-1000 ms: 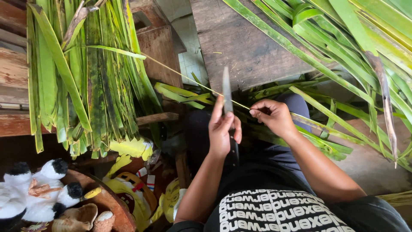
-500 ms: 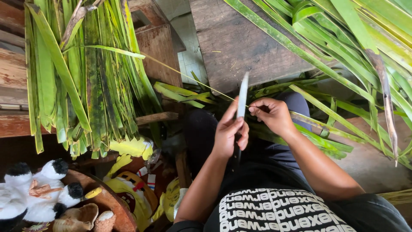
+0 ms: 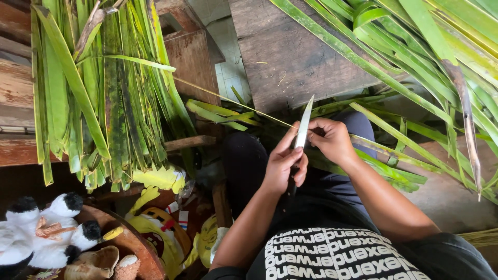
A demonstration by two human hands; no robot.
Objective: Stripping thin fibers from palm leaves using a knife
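A person sat looking down at their own two hands, which met near the centre of the view. The left hand (image 3: 284, 165) was closed around the dark handle of a knife (image 3: 302, 127), index finger stretched up along the blade. The pale blade pointed toward 12 o'clock, tilted slightly right. The right hand (image 3: 333, 140) sat just beside it at 3 o'clock, fingers pinched narrowly on a thin leaf rib (image 3: 228, 98). The rib ran from the pinch toward 10 o'clock as a fine yellowish line, crossing the blade where the hands met and reaching a bundle of cut leaves (image 3: 104, 93). From the right hand, a green leaf strip (image 3: 384, 151) trailed toward 4 o'clock over the person's dark trousers.

The bundle lay at 10 o'clock, long green blades with dark blotches, stacked on a worn wooden bench (image 3: 13, 98). At 12 o'clock was a dark wooden board (image 3: 290, 57). Long fresh palm leaves (image 3: 441, 52) fanned across the view from 1 to 3 o'clock, one with a dry brown tip hanging down. More cut strips (image 3: 218, 113) lay just left of the hands. At 8 o'clock sat a black-and-white plush toy (image 3: 44, 231), with yellow toys (image 3: 155, 179) near it.
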